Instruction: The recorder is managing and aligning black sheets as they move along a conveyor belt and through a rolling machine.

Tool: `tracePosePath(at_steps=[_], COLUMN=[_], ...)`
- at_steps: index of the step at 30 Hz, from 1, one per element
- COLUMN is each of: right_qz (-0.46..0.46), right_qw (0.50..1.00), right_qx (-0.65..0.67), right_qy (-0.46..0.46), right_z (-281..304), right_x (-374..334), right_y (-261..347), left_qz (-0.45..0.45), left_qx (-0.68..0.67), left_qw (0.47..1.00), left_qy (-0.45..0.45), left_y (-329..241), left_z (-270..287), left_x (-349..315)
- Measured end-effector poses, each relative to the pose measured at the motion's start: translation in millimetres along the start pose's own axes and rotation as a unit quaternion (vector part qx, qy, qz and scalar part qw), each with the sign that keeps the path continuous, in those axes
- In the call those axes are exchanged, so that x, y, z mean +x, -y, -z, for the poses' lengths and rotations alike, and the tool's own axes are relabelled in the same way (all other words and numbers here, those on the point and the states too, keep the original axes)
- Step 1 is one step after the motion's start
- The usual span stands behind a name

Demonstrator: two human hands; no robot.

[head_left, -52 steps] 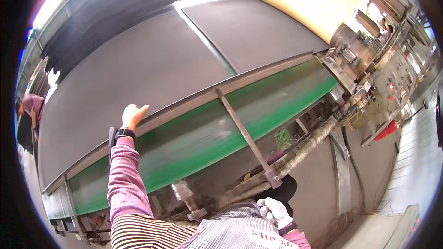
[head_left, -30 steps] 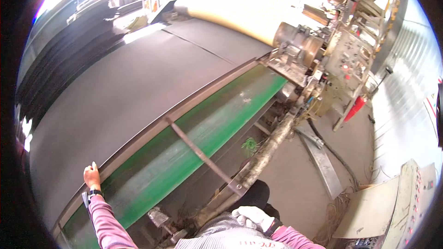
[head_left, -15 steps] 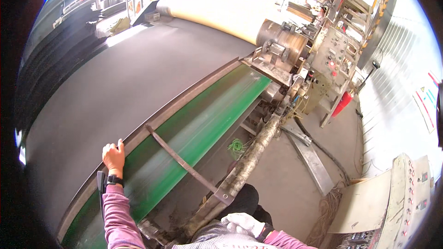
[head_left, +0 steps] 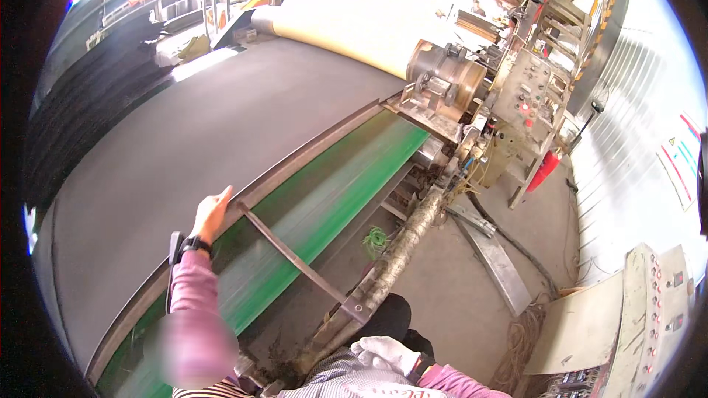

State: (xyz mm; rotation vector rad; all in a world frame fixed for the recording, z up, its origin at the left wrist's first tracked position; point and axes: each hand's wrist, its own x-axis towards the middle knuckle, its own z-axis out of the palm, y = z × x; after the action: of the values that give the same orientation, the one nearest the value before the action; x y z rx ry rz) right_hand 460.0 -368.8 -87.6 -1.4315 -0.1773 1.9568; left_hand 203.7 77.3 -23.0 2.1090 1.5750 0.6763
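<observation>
My left hand (head_left: 212, 215), bare with a black watch, rests at the near edge of a wide dark sheet (head_left: 236, 118). It lies beside the long metal rail (head_left: 295, 156), its fingers stretched out and partly hidden behind the hand. A green belt (head_left: 332, 191) runs below the rail, crossed by a flat metal bar (head_left: 291, 254). My right hand (head_left: 387, 354), in a white glove, is held close to my waist with its fingers curled together. What they hold, if anything, is hidden.
A large pale roll (head_left: 354, 15) spans the far end, beside a metal drum (head_left: 450, 77). A control panel (head_left: 525, 92) stands far right, another cabinet (head_left: 641, 317) near right. A round pipe (head_left: 405, 239) runs before me; a metal channel (head_left: 495, 262) and cable lie on the floor.
My left hand has slid forward and to the right along the sheet's edge, nearer the crossbar. My right hand has stayed at my waist. The view has shifted slightly.
</observation>
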Motion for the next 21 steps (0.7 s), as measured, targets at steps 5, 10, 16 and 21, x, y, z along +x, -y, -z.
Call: tracePosePath(at_steps=[5, 10, 16, 21], right_qz=[0.078, 0.059, 0.049, 0.073], right_qw=[0.989, 0.993, 0.997, 0.993], right_qx=[0.033, 0.003, -0.055, -0.086], right_qy=[0.117, 0.101, 0.014, 0.03], right_z=[-8.6, -13.8, -5.5, -8.2], right_x=[-30.8, -22.4, 2.6, 5.9], right_y=[7.8, -1.8, -27.1, -26.2], left_qz=[-0.066, 0.142, 0.117, 0.115], left_qx=[0.293, 0.125, 0.184, -0.118], left_qw=[0.952, 0.97, 0.97, 0.984], left_qy=[-0.063, -0.154, -0.103, -0.071], left_y=[144.5, 154.4, 82.3, 122.4], left_z=[99.2, 120.8, 73.4, 71.5], left_x=[-109.3, -143.4, -92.1, -64.0])
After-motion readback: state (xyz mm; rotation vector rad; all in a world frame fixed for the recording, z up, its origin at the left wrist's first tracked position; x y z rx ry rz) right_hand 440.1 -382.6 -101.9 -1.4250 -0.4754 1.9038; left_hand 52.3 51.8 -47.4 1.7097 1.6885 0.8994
